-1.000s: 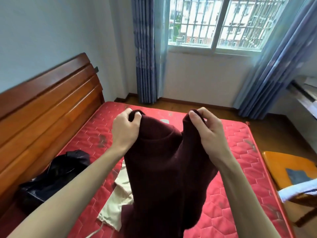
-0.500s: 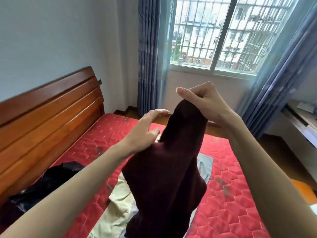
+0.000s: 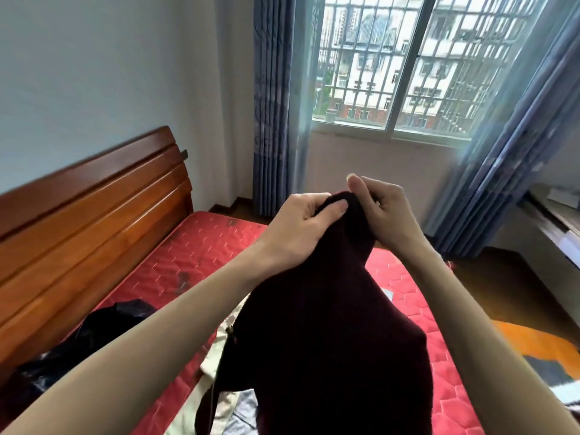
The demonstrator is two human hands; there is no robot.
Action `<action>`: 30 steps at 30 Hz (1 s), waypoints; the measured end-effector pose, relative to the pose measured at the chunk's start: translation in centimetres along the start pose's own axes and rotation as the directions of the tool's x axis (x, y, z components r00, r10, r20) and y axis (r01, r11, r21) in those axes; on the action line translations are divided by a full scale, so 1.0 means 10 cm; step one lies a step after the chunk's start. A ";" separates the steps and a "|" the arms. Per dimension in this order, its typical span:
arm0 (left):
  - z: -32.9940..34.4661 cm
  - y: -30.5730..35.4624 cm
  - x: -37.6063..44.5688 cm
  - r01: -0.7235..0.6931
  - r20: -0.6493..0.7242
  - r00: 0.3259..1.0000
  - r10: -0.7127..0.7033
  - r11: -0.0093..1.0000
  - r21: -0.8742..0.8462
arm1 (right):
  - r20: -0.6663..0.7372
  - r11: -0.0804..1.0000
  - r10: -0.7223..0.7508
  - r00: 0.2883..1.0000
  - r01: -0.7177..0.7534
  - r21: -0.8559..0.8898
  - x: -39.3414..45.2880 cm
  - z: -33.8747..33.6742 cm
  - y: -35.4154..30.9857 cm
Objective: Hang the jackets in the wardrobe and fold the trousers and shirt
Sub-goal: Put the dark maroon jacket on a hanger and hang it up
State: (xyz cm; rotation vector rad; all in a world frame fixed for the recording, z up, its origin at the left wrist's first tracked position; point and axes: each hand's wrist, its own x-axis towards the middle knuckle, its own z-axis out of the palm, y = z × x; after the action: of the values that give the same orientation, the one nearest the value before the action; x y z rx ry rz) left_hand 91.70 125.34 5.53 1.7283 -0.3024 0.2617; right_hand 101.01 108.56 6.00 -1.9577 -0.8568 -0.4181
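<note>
Both hands, left hand [image 3: 306, 219] and right hand [image 3: 381, 208], pinch the maroon garment [image 3: 329, 340] at its top, hanging over the bed [image 3: 201, 246] toward six o'clock; keep edges aligned before lowering.

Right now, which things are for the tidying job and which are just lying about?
For the job:
maroon garment, gripped at its top by the left hand and right hand
black garment
cream garment

Just there:
red mattress
wooden headboard
blue curtains
window
</note>
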 end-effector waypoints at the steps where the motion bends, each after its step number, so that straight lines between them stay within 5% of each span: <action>1: 0.05 0.00 0.01 0.011 -0.015 1.000 -0.011 0.999 0.032 | -0.022 0.999 0.013 1.000 -0.014 -0.032 -0.07 0.02 0.03; 5: 0.17 -0.08 0.04 0.079 -0.180 0.982 -0.061 0.992 0.095 | -0.126 0.992 0.120 0.985 -0.122 -0.007 -0.46 0.02 -0.07; 10: 0.22 -0.10 0.11 0.163 -0.341 0.928 -0.148 0.986 0.015 | 0.350 0.970 0.240 0.905 -0.242 -0.039 -0.79 0.07 -0.32; 15: 0.24 -0.10 0.16 0.201 -0.330 0.921 -0.208 0.978 -0.056 | 0.042 0.876 0.272 0.961 -0.229 -0.426 -0.81 0.27 -0.47; 23: 0.07 -0.24 0.08 0.142 -0.337 0.941 -0.038 0.946 0.291 | 0.076 0.844 0.285 0.956 -0.212 -0.492 -0.59 0.23 -0.41; 27: -0.12 -0.35 -0.07 -0.082 -0.098 0.983 0.158 0.843 0.532 | -0.016 0.914 0.318 0.948 -0.311 -0.259 -0.41 0.09 -0.29; 30: -0.25 -0.69 -0.31 -0.213 0.122 0.975 0.186 0.621 0.754 | 0.015 0.909 0.411 0.911 -0.409 -0.082 -0.28 0.05 -0.27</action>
State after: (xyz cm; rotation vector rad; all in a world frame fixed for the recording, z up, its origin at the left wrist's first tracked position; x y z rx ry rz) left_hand 91.16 129.11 -1.48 2.5588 -0.4512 0.5931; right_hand 97.10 108.71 5.71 -2.1539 -0.4305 -0.1714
